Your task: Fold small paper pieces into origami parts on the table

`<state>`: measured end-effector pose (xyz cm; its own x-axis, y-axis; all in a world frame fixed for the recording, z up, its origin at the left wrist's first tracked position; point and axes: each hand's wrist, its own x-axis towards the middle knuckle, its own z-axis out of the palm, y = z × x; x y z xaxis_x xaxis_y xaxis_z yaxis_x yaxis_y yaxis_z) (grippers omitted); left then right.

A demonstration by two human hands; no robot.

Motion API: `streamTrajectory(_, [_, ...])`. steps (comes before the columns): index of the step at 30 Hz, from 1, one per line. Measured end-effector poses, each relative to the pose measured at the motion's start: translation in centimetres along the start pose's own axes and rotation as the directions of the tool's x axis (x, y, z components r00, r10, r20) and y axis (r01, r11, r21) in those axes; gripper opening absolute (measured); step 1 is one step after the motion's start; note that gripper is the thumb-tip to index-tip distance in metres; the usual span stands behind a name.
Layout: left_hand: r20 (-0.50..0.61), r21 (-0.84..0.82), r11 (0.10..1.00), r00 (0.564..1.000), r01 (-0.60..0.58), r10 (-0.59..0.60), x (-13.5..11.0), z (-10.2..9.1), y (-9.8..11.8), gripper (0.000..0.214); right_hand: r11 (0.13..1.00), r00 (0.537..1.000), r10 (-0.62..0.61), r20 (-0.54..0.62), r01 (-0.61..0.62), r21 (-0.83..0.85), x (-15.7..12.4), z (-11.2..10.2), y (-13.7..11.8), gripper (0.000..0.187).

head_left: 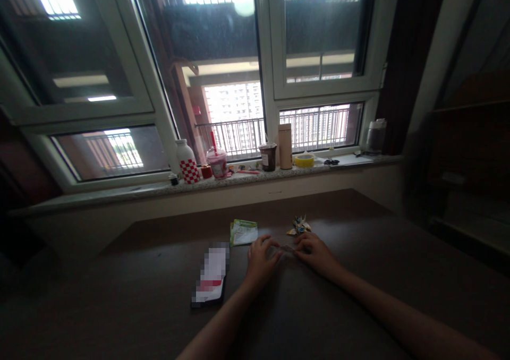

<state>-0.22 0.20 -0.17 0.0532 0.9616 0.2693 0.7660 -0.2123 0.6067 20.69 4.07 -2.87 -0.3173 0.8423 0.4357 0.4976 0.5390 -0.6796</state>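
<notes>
Over the dark table, my left hand (pixel 261 260) and my right hand (pixel 316 255) face each other, fingers bent into pinches. Between their fingertips stretches a small thin pale strip (pixel 287 248), partly hidden by the fingers; its material is too faint to make out. Just beyond my right hand lies a small cluster of folded, patterned paper (pixel 299 225) with pointed ends. Green-and-white flat packets (pixel 244 232) rest behind my left hand. To the left of that hand is a phone-like flat object (pixel 212 272), its bright top face pixelated.
The brown table (pixel 131 275) reaches toward a granite windowsill (pixel 247 177). Along the sill stand a checkered bottle (pixel 187 162), a pink drink cup (pixel 217 163), a dark drink cup (pixel 268 157), a tan flask (pixel 285 146), yellow tape (pixel 304 161) and a clear jar (pixel 376 136).
</notes>
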Motion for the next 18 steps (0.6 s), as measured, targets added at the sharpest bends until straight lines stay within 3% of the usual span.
streamTrajectory(6, [-0.015, 0.016, 1.000, 1.000, -0.010, 0.010, 0.0, -0.1, 0.0, 0.023, 0.994, 0.997, -0.036, -0.071, 0.029, -0.103, -0.2, -0.1, -0.6, 0.016])
streamTrajectory(18, [0.049, 0.098, 0.995, 0.998, 0.026, -0.030, -0.2, -0.2, 0.7, 0.023, 0.984, 0.989, -0.115, 0.095, 0.126, -0.125, -0.4, -0.2, -1.8, 0.015])
